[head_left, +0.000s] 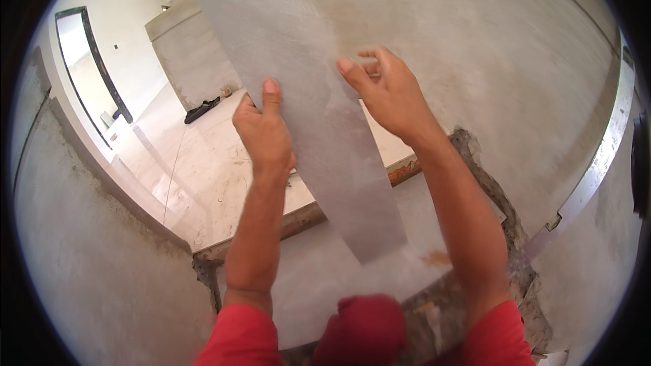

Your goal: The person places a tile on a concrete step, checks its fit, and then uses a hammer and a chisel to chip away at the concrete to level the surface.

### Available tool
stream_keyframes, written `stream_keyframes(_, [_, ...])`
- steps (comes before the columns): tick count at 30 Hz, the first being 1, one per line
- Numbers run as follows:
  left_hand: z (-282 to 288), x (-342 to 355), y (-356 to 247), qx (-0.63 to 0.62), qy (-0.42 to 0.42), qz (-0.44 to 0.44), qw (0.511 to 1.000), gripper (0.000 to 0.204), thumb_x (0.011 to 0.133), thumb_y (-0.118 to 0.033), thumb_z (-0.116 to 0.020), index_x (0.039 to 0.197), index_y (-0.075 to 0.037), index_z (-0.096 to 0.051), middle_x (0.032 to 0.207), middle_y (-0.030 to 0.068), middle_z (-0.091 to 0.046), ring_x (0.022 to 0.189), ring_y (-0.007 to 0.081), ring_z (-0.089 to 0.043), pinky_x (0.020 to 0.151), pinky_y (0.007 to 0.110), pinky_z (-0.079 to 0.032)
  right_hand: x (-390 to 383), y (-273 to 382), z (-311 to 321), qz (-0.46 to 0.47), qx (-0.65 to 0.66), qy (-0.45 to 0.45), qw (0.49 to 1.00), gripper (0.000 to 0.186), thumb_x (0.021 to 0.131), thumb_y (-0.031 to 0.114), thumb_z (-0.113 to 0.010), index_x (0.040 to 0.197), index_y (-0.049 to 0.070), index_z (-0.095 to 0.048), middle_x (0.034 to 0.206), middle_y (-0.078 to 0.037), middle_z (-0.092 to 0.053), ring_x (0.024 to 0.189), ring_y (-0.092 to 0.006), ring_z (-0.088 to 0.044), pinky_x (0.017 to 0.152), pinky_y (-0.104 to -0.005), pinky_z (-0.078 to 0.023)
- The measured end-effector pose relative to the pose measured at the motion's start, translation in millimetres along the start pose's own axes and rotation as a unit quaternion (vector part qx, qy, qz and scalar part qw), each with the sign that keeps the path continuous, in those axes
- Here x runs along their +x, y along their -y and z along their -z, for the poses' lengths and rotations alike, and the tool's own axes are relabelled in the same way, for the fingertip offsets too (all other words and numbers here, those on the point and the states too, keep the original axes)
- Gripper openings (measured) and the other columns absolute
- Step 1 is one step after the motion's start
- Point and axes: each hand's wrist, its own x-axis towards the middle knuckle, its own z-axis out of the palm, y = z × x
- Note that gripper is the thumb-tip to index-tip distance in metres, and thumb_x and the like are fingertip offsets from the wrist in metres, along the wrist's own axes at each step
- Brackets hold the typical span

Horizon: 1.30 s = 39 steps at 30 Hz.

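A long grey slab (319, 129) stands at a tilt in front of me, running from the top of the picture down over a pale step. My left hand (264, 129) is closed on its left edge, thumb lying on the face and fingers partly hidden. At the slab's right edge, my right hand (380, 88) is open with bent, separated fingers; its thumb tip is at the edge, touching or nearly touching it.
A raised pale tiled floor (203, 183) leads left to a dark-framed opening (91, 74). Plastered walls (488, 41) surround me, with a long metal straightedge (597, 156) along the right. A black object (202, 110) lies by the far wall. Rough broken mortar (481, 169) borders the step.
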Motion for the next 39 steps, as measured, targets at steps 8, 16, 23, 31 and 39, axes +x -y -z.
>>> stream_keyframes(8, [-12.6,-53.2,-6.8,0.002,-0.020,-0.067,0.998,0.041,0.105,-0.029,-0.063,0.121,0.008,-0.062,0.113,0.0142,-0.071,0.099,0.0184,-0.065,0.091,0.033,-0.052,0.0,38.6,-34.3,0.066,0.022,-0.031,0.997,0.052,0.084,0.042,-0.081,0.097,-0.004,-0.061,0.080,-0.019,-0.069,0.070,-0.0251,-0.070,0.063,-0.0405,-0.055])
stream_keyframes(16, [3.0,-45.4,-51.1,-0.017,0.023,-0.079,0.996,0.041,0.106,-0.028,-0.060,0.129,0.006,-0.055,0.121,0.0171,-0.066,0.105,0.0235,-0.066,0.094,0.037,-0.055,-14.0,36.5,-23.9,0.141,0.001,-0.095,0.985,0.051,0.077,0.044,-0.085,0.094,0.001,-0.065,0.076,-0.015,-0.069,0.069,-0.0304,-0.070,0.067,-0.0421,-0.053])
stream_keyframes(23, [40.9,-65.9,-46.2,0.106,0.022,-0.051,0.993,0.047,0.106,-0.031,-0.059,0.126,0.010,-0.048,0.120,0.0241,-0.062,0.103,0.0312,-0.068,0.088,0.046,-0.058,-42.4,-10.6,-9.8,0.153,-0.028,-0.047,0.987,0.054,0.074,0.049,-0.085,0.094,0.003,-0.066,0.069,-0.011,-0.068,0.066,-0.0294,-0.070,0.064,-0.0411,-0.052])
stream_keyframes(31, [43.5,-131.2,-18.5,0.111,-0.011,0.005,0.994,0.052,0.106,-0.032,-0.059,0.130,0.012,-0.046,0.125,0.0269,-0.061,0.110,0.0331,-0.070,0.087,0.044,-0.065,-67.6,-54.1,-7.2,0.175,-0.006,-0.037,0.984,0.052,0.070,0.051,-0.091,0.082,0.007,-0.065,0.063,-0.006,-0.062,0.053,-0.0184,-0.059,0.051,-0.0318,-0.047])
stream_keyframes(39, [54.6,-174.4,12.9,0.148,-0.044,0.063,0.986,0.052,0.105,-0.032,-0.059,0.126,0.014,-0.048,0.121,0.0265,-0.063,0.105,0.0325,-0.071,0.088,0.042,-0.065,-81.8,-97.7,-14.9,0.183,-0.027,-0.007,0.983,0.058,0.066,0.061,-0.089,0.076,0.008,-0.065,0.060,-0.005,-0.059,0.050,-0.0195,-0.057,0.048,-0.0320,-0.044])
